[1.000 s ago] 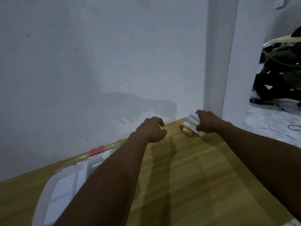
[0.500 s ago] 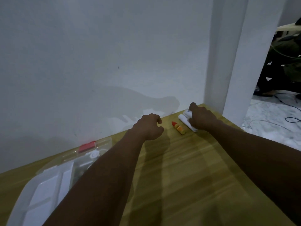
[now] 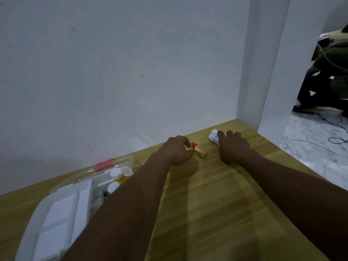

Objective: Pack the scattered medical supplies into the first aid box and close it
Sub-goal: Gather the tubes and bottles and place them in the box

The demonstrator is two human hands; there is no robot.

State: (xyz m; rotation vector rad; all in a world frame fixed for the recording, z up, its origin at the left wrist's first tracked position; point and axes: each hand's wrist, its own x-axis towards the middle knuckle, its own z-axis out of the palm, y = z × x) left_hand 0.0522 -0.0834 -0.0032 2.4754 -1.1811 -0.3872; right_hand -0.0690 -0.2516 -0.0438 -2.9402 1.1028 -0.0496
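Note:
A small yellow bottle (image 3: pixel 200 152) with an orange cap lies on the wooden table (image 3: pixel 216 194) near the wall. My left hand (image 3: pixel 176 150) is just left of it, fingers loosely curled, fingertips close to the cap, holding nothing. My right hand (image 3: pixel 233 146) lies over white bandage rolls (image 3: pixel 213 137) at the table's far right corner, fingers curled round them. The clear first aid box (image 3: pixel 124 160) with a red latch (image 3: pixel 104 164) stands open at the left. White-capped bottles (image 3: pixel 115 173) sit inside it, partly hidden by my left forearm.
The box's white lid (image 3: pixel 56 213) lies open toward the lower left. A white wall runs right behind the table and a white pillar (image 3: pixel 263 72) stands at its far right corner. Beyond the right edge is a floor with cables and a seated person (image 3: pixel 327 76).
My left hand has drawn closer to the yellow bottle. My right hand stays on the white rolls. The view has tipped down, showing more of the box.

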